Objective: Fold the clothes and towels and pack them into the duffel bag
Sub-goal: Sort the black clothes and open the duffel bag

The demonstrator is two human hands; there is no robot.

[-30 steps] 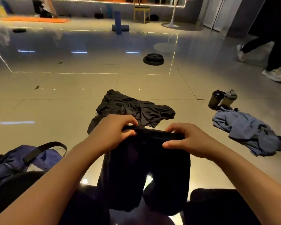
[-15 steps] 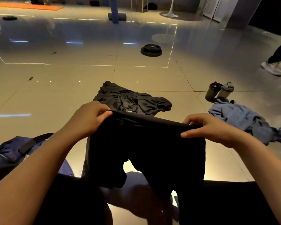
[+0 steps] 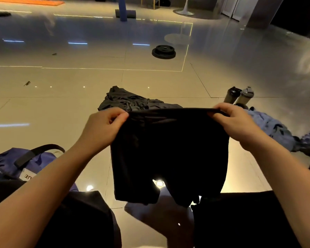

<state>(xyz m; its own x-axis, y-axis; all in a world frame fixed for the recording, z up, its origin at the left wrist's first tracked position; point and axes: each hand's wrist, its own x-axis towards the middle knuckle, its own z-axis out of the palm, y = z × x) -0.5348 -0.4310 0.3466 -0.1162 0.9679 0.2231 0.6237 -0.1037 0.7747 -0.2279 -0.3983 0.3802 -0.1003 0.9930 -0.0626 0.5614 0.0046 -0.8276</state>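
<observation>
Stretched wider than a second ago: black shorts (image 3: pixel 168 151), waistband now pulled taut, both legs hanging free above the floor (image 3: pixel 61 113) in front of the seated person. Left hand (image 3: pixel 104 127): fingers curled, pinching the waistband's left corner. Right hand (image 3: pixel 234 122): fingers curled, pinching the right corner. Dark grey garment (image 3: pixel 132 102): crumpled on the floor just beyond the shorts, partly hidden by them. Blue-grey cloth (image 3: pixel 272 127): heaped on the floor to the right, behind the right hand. Two bottles (image 3: pixel 240 95): upright, side by side, just beyond that cloth. Navy duffel bag (image 3: pixel 13 165): on the floor at left, black strap arched over it. Weight plate (image 3: pixel 163 51): flat on the floor, far off.
</observation>
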